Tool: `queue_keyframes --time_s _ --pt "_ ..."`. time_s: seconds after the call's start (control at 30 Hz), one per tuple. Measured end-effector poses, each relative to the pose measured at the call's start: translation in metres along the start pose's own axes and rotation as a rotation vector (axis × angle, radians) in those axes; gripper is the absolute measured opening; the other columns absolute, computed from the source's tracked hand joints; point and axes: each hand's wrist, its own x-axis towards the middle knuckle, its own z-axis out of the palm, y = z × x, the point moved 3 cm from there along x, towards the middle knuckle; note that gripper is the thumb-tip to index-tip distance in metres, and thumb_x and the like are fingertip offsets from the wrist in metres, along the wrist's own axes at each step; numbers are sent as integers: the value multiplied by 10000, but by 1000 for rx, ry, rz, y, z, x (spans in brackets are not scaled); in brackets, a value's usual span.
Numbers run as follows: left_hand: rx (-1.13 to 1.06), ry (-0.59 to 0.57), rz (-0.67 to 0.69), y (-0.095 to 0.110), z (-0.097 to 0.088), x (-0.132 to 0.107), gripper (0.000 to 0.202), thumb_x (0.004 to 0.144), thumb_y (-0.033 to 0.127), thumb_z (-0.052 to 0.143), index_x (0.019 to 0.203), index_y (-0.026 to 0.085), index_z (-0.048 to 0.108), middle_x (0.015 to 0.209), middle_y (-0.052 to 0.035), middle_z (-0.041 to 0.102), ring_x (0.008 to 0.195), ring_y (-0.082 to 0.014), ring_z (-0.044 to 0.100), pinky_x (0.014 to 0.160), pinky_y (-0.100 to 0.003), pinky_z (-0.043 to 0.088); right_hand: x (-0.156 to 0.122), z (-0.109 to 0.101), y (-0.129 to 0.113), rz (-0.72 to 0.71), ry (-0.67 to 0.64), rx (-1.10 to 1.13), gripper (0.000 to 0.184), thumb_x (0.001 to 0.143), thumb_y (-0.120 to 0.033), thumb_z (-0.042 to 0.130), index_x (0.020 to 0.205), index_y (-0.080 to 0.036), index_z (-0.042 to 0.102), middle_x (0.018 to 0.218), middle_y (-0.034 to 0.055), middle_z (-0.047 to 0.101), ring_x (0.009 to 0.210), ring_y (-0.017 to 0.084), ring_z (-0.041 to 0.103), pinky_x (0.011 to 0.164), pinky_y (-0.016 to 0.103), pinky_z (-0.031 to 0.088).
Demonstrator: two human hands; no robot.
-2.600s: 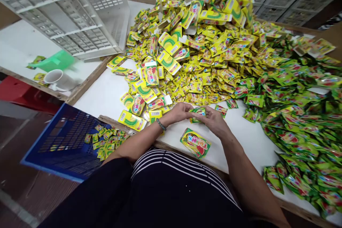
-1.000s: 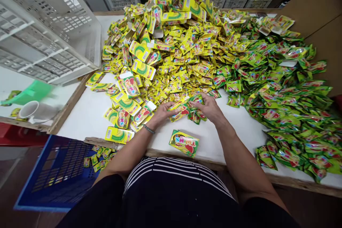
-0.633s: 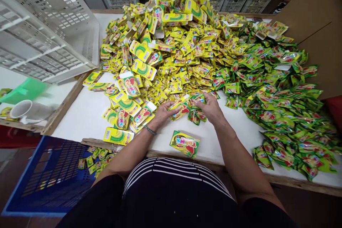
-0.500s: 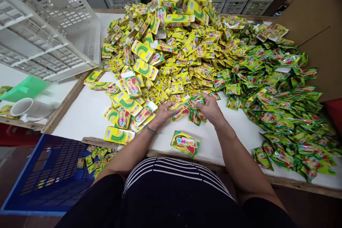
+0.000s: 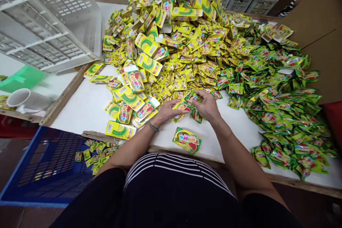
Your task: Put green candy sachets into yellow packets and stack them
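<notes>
A yellow carton is gripped between the thumb and fingers of the left hand, just above the desk, its long axis slanted away from the body and towards the right hand. By that hand, closed in a pinch, a green sachet is held at the carton's right end; whether it is partly inside cannot be told. A second box is laid flat nearer the body, between the forearms.

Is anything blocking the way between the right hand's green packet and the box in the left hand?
Nothing visible does: the green packet in the right hand appears to meet the box in the left hand directly.
</notes>
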Motion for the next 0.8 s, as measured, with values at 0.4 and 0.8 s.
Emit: queue_keyframes --time_s 0.4,0.8 --pt "-136 98 -53 -3 0 1 491 522 353 897 937 149 730 856 -17 713 725 -127 599 752 -281 471 -15 4 -6 -70 41 -163 227 849 -431 603 878 -261 750 856 68 701 928 273 606 929 493 433" --pt "-156 134 -22 -9 1 3 482 577 443 857 913 143 687 875 -26 707 780 -157 633 789 -308 499 -25 14 -16 -120 46 -105 266 891 -452 557 1004 -265 709 1016 85 715 1143 285 577 1060 530 360"
